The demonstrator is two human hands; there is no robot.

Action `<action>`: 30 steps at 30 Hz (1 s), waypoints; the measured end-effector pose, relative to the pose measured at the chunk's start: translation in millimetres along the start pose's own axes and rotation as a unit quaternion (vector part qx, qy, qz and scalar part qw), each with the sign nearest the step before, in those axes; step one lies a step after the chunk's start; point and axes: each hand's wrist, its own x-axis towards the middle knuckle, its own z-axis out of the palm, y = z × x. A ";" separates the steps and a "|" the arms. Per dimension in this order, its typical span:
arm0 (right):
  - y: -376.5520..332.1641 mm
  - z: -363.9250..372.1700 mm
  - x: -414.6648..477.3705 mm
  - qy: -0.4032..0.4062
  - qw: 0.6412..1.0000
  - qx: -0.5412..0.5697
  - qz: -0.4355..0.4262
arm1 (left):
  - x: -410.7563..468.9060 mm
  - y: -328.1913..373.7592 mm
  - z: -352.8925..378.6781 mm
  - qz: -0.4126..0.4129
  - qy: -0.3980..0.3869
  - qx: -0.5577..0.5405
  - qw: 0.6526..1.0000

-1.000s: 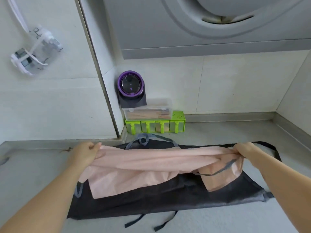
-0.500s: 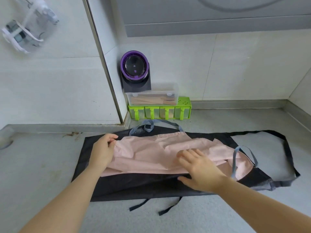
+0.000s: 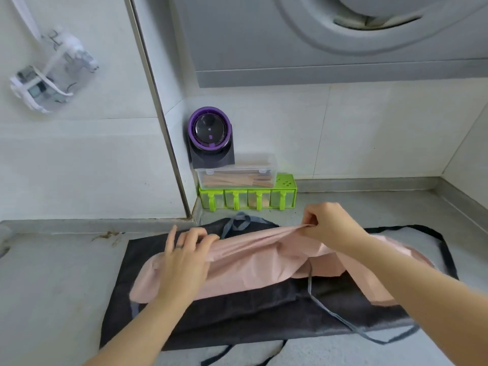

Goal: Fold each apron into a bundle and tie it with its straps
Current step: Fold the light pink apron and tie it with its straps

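Observation:
A pink apron (image 3: pixel 253 270) lies folded lengthwise on top of a black apron (image 3: pixel 237 315) spread flat on the grey counter. My left hand (image 3: pixel 184 260) pinches the pink cloth's far edge near its left end. My right hand (image 3: pixel 330 223) pinches the same edge further right and lifts it off the black apron. A grey strap (image 3: pixel 343 318) of the pink apron trails down across the black one to the right. Another grey strap loop (image 3: pixel 239 224) lies behind the pink cloth. The black apron's neck strap (image 3: pixel 446 249) loops out at the right.
A green compartment box (image 3: pixel 248 198) with a clear lidded box (image 3: pixel 237 175) on it stands against the back wall. Beside them sits a purple-rimmed black device (image 3: pixel 210 141). A range hood (image 3: pixel 343 35) hangs overhead. Two black strap ends (image 3: pixel 219 357) lie near the counter's front edge.
My right hand left the flat pink cloth, moved back and took its far edge, raising it. My left hand shifted right along the same edge. The camera tilted up.

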 end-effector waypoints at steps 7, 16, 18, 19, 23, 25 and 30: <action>-18.6 -101.4 7.8 -0.030 0.999 -0.016 -0.013 | 111.8 -40.1 -104.3 -0.027 0.130 -0.050 0.990; -61.0 -223.3 20.6 0.311 0.938 -0.149 -0.045 | 191.9 -48.2 -254.1 0.009 0.314 -0.067 0.947; -65.9 -219.4 21.2 0.471 0.877 -0.061 -0.071 | 193.0 -47.3 -264.5 -0.001 0.335 -0.092 0.938; -61.4 -213.3 24.5 0.455 0.888 -0.036 -0.053 | 192.4 -48.5 -259.3 -0.007 0.297 -0.082 0.951; -39.6 -192.8 29.6 0.239 0.970 -0.031 -0.031 | 185.7 -63.7 -220.9 -0.006 0.155 -0.087 0.984; -40.5 -196.7 19.6 0.258 0.962 -0.033 -0.088 | 181.7 -71.7 -214.9 -0.014 0.152 -0.073 0.986; -38.0 -206.0 0.6 0.313 0.884 -0.206 -0.279 | 168.2 -83.5 -218.0 0.022 0.133 -0.070 0.988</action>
